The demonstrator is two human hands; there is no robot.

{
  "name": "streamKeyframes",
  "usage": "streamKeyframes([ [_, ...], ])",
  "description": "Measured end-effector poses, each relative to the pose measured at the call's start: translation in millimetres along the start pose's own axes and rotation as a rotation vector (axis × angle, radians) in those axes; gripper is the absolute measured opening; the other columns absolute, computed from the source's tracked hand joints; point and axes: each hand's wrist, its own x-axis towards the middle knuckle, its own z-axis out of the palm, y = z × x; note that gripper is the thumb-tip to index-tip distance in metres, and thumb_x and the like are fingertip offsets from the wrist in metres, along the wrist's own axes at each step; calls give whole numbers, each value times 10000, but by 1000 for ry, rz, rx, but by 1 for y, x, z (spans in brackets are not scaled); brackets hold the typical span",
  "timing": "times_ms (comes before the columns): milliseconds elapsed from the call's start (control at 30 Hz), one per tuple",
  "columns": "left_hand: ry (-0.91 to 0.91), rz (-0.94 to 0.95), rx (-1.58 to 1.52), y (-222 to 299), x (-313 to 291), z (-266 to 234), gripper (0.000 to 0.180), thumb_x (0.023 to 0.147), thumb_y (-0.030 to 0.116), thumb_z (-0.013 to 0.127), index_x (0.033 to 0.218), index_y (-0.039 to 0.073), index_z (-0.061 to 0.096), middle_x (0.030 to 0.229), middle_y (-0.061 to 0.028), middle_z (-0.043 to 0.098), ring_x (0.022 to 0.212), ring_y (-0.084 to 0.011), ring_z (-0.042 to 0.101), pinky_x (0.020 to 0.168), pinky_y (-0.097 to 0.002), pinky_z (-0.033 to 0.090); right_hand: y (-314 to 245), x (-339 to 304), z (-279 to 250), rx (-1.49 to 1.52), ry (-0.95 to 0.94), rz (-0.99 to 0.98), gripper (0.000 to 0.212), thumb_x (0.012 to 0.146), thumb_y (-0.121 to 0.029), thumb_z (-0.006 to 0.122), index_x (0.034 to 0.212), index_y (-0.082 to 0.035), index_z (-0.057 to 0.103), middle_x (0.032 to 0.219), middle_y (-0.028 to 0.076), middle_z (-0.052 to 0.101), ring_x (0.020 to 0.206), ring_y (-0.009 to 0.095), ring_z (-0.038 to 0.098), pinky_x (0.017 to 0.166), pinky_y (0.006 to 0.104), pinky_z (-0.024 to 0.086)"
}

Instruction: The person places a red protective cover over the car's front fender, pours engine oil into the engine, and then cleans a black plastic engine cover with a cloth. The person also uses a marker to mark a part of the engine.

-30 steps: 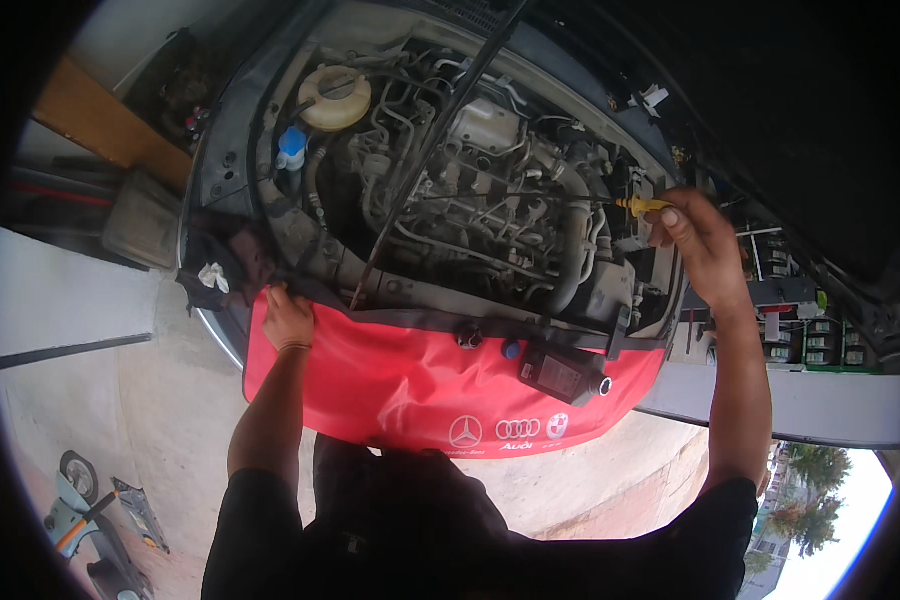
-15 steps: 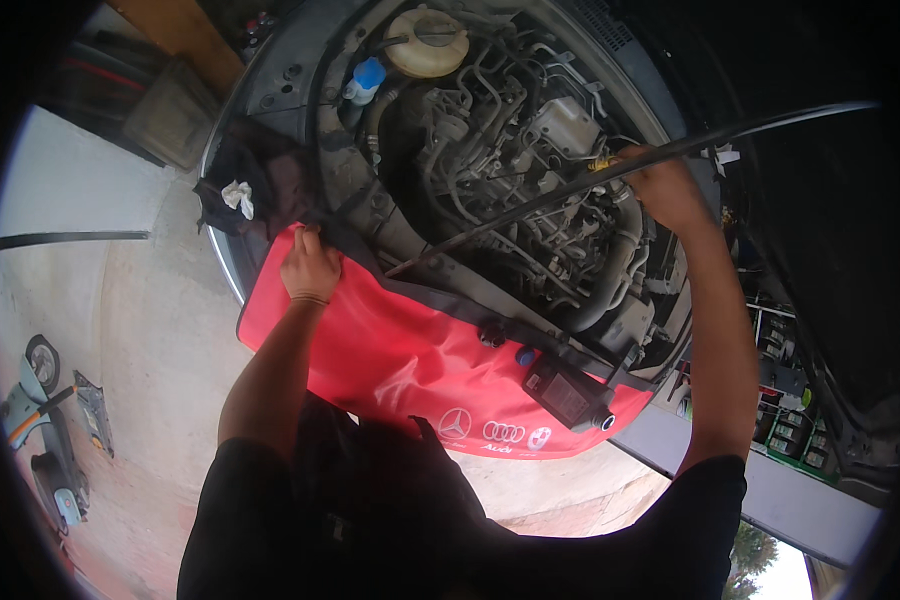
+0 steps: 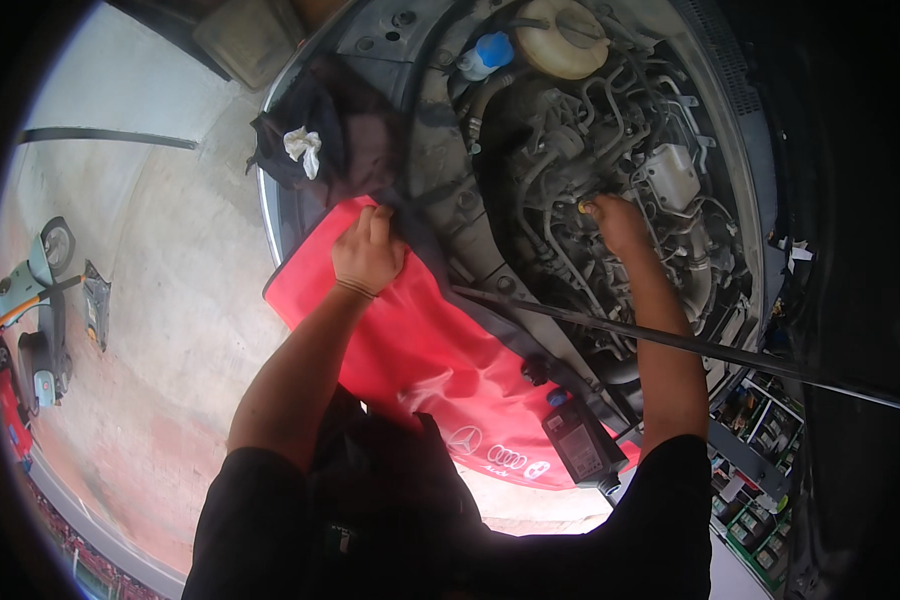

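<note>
A small yellow handle (image 3: 583,208) is held in the narrow grip of the right hand (image 3: 618,225), over the dusty, many-piped metal engine (image 3: 670,180). The wrinkled, shiny red cover (image 3: 400,340) is touched near its upper corner by the curled left hand (image 3: 368,248); whether it is pinched cannot be told. On the cover, a boxy black plastic bottle (image 3: 582,443) is laid
</note>
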Motion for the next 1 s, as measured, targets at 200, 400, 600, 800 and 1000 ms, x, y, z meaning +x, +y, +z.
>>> streamKeyframes([
  [200,-7,-3,-9,0,1,1,390,692,150,624,1068,53,589,877,-89,606,692,-273,626,564,-362,514,-2,2,-7,29,-30,-23,275,947,-299,571,972,-34,640,962,187,606,919,399,584,797,468,450],
  [400,9,8,-3,3,3,2,389,692,153,626,1066,50,587,889,-92,613,709,-276,634,567,-366,515,6,4,-6,-39,-7,-62,282,946,-315,573,961,-42,643,942,193,614,893,403,594,783,479,462],
  [600,-6,-6,7,1,1,1,394,695,160,627,1073,57,585,901,-92,616,716,-273,636,564,-369,515,2,2,-2,176,-7,43,348,938,-360,604,1084,-48,659,853,159,650,854,367,632,749,449,488],
  [800,-7,-1,10,4,1,0,327,738,151,599,1047,48,580,914,-97,617,717,-287,639,570,-372,514,2,3,6,312,14,233,416,913,-389,618,1085,-14,667,791,158,677,753,333,653,721,430,507],
  [1000,-20,3,50,0,-1,-4,288,771,152,585,1040,49,580,929,-101,627,719,-293,646,572,-376,517,-24,-58,-90,164,197,254,452,875,-466,636,880,-16,679,721,142,652,687,314,623,649,401,466],
])
